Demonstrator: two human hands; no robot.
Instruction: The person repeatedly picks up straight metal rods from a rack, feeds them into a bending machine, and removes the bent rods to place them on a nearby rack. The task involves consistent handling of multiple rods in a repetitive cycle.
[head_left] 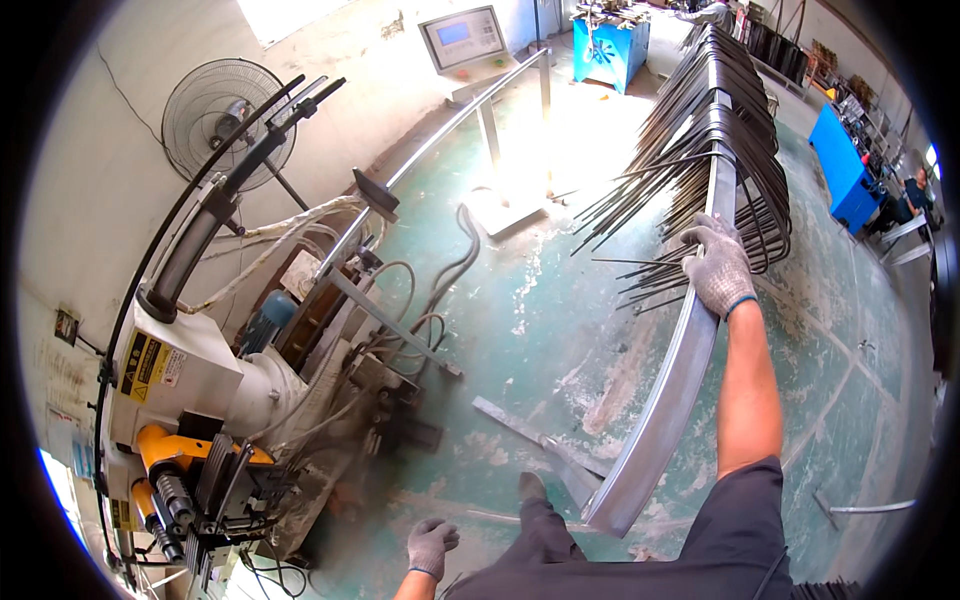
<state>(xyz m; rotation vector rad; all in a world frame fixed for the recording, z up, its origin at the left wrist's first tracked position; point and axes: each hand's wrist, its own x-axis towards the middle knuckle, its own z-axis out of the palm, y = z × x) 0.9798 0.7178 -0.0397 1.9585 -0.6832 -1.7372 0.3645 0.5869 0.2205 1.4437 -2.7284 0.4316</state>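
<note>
My right hand (720,268), in a grey knit glove, reaches forward with its fingers curled over the top of a long metal rail (655,405). Many dark bent metal rods (690,130) hang astride the far part of this rail, and the nearest ones lie right by my fingers. What exactly the fingers close on is hidden beneath the glove. Low in the picture, my left hand (432,548), gloved too, hangs beside my leg with loosely bent fingers and nothing visible in it. The rail's near end slopes down toward my legs, over its metal foot (570,470).
At left stands a bending machine (200,380) with orange parts, hoses and a long arm. Behind it are a wall fan (225,125) and a control panel (462,38). Cables (455,265) cross the green floor. Blue benches (845,165) and a seated person (912,195) are far right.
</note>
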